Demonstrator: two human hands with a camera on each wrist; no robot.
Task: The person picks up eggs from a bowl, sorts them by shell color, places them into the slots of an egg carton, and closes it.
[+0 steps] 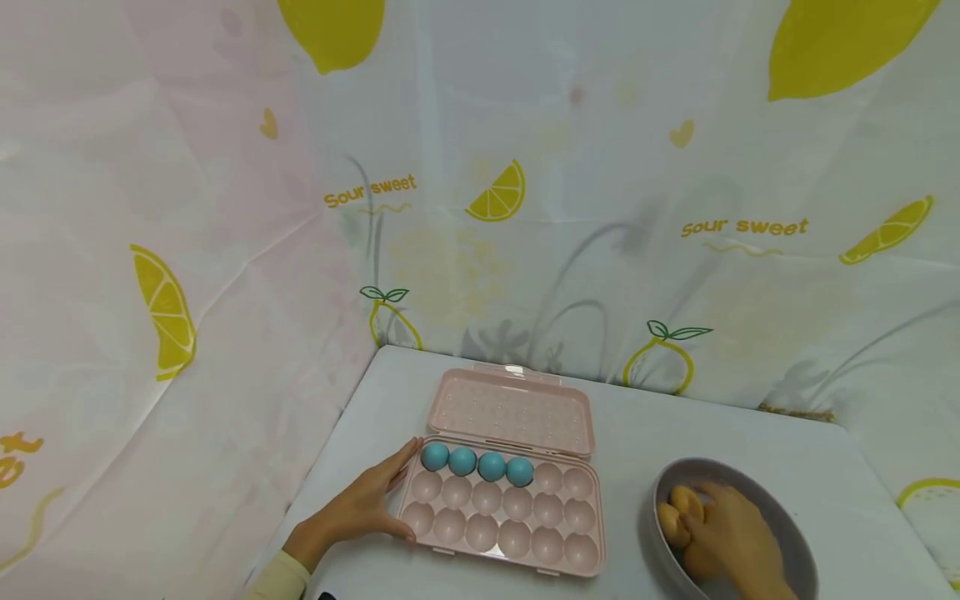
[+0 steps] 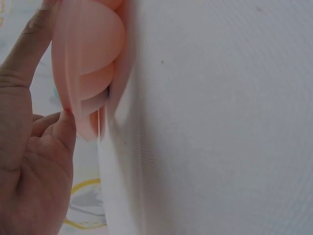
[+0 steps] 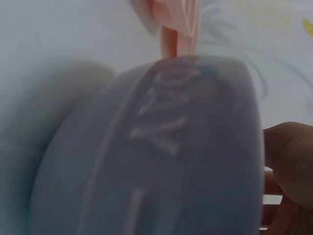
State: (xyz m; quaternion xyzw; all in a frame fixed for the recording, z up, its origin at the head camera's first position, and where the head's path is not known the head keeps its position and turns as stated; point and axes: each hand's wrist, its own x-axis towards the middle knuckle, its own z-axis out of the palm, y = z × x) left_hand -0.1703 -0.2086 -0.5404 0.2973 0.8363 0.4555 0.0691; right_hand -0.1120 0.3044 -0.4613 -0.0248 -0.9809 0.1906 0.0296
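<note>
A pink egg carton point(image 1: 516, 504) lies with its lid folded back, and several blue eggs point(image 1: 462, 461) sit in its back row from the left. My left hand point(image 1: 363, 504) spans the carton's left end, fingers mostly straight, thumb at the front corner. In the left wrist view, the thumb and fingertips touch the carton's rim point(image 2: 68, 58). My right hand point(image 1: 738, 533) reaches into a grey bowl point(image 1: 795, 533), its fingertips against yellow eggs point(image 1: 672, 523). Whether it grips one is unclear: the bowl wall point(image 3: 195, 147) hides the fingertips in the right wrist view.
The carton's raised lid point(image 1: 513, 408) leans toward the back of the white table point(image 1: 622, 425). Lemon-printed cloth point(image 1: 570, 275) hangs behind and to the left. A strip of table separates carton and bowl. A brown edge point(image 1: 797, 413) shows at the table's back right.
</note>
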